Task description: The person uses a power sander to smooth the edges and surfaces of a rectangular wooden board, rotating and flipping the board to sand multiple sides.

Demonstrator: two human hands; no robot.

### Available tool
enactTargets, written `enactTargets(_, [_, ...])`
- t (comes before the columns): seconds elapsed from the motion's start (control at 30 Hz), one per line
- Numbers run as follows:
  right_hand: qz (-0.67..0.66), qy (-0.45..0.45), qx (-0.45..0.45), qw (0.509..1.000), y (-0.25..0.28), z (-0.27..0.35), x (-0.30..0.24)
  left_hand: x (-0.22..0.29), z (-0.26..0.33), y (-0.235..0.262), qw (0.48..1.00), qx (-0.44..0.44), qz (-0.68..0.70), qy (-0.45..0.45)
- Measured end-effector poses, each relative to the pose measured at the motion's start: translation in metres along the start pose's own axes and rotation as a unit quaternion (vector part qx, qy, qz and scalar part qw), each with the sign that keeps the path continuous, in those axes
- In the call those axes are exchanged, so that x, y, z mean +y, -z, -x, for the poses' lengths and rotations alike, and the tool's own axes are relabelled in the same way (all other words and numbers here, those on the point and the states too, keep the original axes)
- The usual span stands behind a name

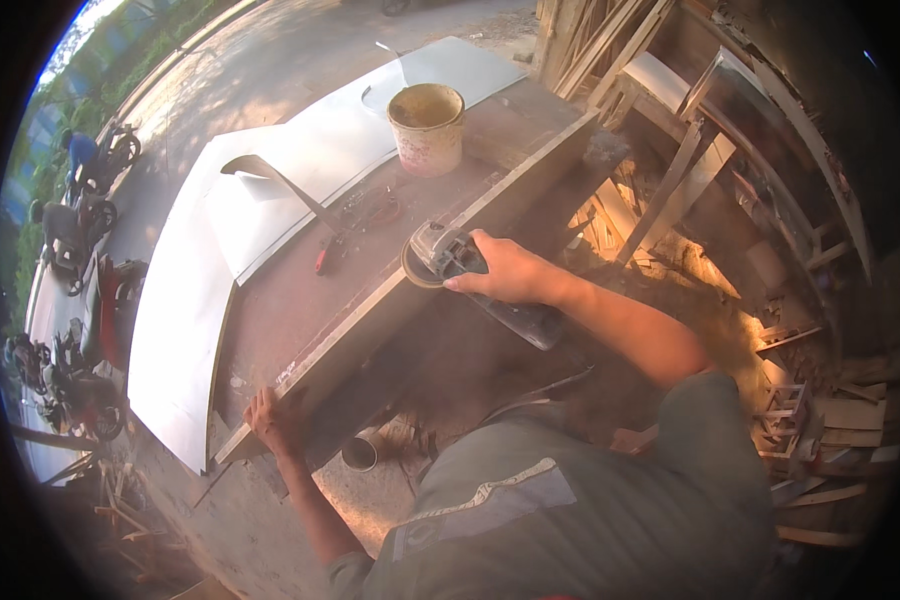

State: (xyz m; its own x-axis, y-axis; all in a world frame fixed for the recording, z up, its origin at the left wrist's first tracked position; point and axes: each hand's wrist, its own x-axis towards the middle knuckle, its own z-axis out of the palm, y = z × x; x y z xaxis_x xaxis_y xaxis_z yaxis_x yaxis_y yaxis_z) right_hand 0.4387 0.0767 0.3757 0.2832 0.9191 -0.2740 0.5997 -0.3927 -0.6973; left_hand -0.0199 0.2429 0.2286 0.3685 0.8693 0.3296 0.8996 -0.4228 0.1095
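My right hand (510,270) is wrapped round a dark angle grinder (450,252) with a round disc. The disc is at the top edge of a long wooden board (370,310), which stands on edge along the near side of the brown work table (300,285). Whether the disc touches the wood I cannot tell. Near the board's left end, my left hand (275,420) grips it, with fingers over the top edge and the thumb partly hidden. Haze, like dust, hangs around the board and my arms.
A stained white bucket (427,130) stands on the table beside white sheets (195,270) and a curved strip (280,185). A red-handled tool (325,255) lies nearby. Below is an open can (360,453). Wood scraps (690,200) fill the right; motorbikes (90,220) line the left.
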Motion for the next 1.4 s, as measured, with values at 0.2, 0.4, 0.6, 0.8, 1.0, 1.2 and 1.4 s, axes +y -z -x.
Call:
enactTargets(0.2, [-0.030,-0.035,0.037,0.998,0.106,-0.024,0.085,0.001,0.001,-0.010,0.998,0.052,-0.027,-0.037])
enactTargets(0.4, [-0.072,-0.059,0.143,0.985,0.193,-0.056,0.186,-0.003,-0.006,-0.015,0.996,0.048,-0.051,-0.048])
enactTargets(0.6, [-0.061,-0.071,0.135,0.986,0.193,-0.047,0.166,0.005,0.000,-0.010,0.998,0.047,-0.020,-0.043])
enactTargets(0.8, [-0.072,-0.016,0.015,0.997,0.108,-0.040,0.090,0.008,0.007,-0.006,0.996,0.066,-0.022,-0.054])
enactTargets(1.0, [0.000,0.060,-0.104,0.993,0.018,-0.026,0.002,0.015,0.010,-0.004,0.996,0.077,-0.019,-0.042])
enactTargets(1.2, [-0.005,0.073,-0.120,0.990,0.007,-0.024,-0.001,0.020,0.009,-0.004,0.996,0.079,-0.023,-0.037])
enactTargets(1.4, [0.007,0.032,-0.051,0.998,0.090,-0.037,0.075,0.016,0.009,-0.010,0.996,0.076,-0.020,-0.029])
